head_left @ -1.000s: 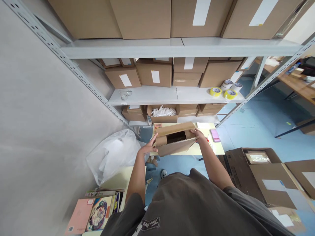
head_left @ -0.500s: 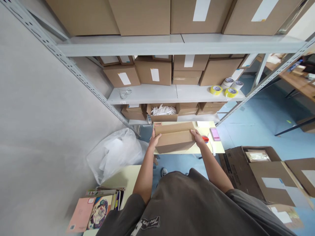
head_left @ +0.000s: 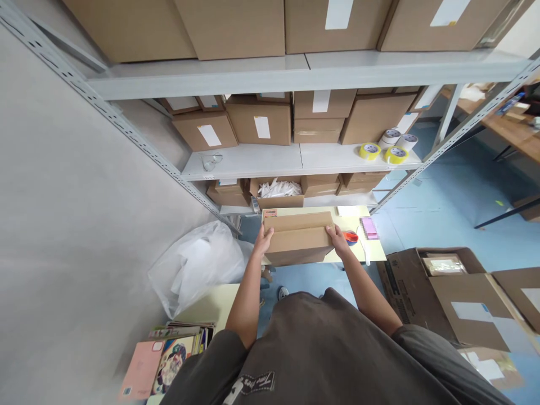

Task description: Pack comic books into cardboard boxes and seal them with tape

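Observation:
A brown cardboard box [head_left: 299, 242] is gripped at its two ends, above the pale yellow table [head_left: 358, 256]. My left hand [head_left: 263, 241] closes on its left end, with the thumb on the top. On the right end, my right hand [head_left: 336, 238] holds it the same way. The box's two long top flaps lie nearly flat and meet along a seam. Just right of my right hand is a red and blue item [head_left: 351, 237], partly hidden. A purple pad [head_left: 369, 228] lies farther right on the table.
Grey metal shelving [head_left: 253, 160] with cartons stands ahead. Yellow tape rolls [head_left: 370, 151] and glasses [head_left: 211, 162] rest on its middle shelf. A clear plastic bag [head_left: 198, 264] is at the left, magazines [head_left: 169, 360] at lower left. An open carton [head_left: 415, 287] sits on the right floor.
The box's top flaps have come down flatter, narrowing the gap between them. Both hands stay on the ends. The camera view has shifted slightly.

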Available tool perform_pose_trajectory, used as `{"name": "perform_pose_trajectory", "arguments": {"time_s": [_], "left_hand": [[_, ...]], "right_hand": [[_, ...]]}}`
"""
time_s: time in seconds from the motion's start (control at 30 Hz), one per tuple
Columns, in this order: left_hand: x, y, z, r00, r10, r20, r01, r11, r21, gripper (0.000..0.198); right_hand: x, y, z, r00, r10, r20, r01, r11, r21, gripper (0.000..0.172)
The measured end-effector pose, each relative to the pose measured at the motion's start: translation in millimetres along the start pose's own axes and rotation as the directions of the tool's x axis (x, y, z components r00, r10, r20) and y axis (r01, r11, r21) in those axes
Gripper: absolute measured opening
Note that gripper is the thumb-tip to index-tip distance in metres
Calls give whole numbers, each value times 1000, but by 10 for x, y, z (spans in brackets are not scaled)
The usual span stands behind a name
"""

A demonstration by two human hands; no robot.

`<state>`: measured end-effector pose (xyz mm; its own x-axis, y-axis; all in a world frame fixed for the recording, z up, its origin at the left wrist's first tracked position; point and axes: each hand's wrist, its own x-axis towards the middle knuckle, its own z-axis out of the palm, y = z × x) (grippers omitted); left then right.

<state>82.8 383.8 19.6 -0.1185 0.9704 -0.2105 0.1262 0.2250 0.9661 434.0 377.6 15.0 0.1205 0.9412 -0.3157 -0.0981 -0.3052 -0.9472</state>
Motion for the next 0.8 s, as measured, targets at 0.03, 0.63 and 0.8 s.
{"name": "perform_pose_trajectory", "arguments": {"time_s": [0.03,0.63,0.8], "left_hand": [[27,34,11,1000,-13,-6,14,1000,14,77],[-399,-244,-54,999,-37,22,32,984,174,73],[-258,-237,28,999,20,-41,-11,980,200,74]], "right_hand": [[46,-14,7,1000,-1,-2,1,1000,4,67],[-365,222,-128,1000,-16,-23,15,999,-36,58],[-203,133,-105,997,-77,-22,76,996,-42,64]]}}
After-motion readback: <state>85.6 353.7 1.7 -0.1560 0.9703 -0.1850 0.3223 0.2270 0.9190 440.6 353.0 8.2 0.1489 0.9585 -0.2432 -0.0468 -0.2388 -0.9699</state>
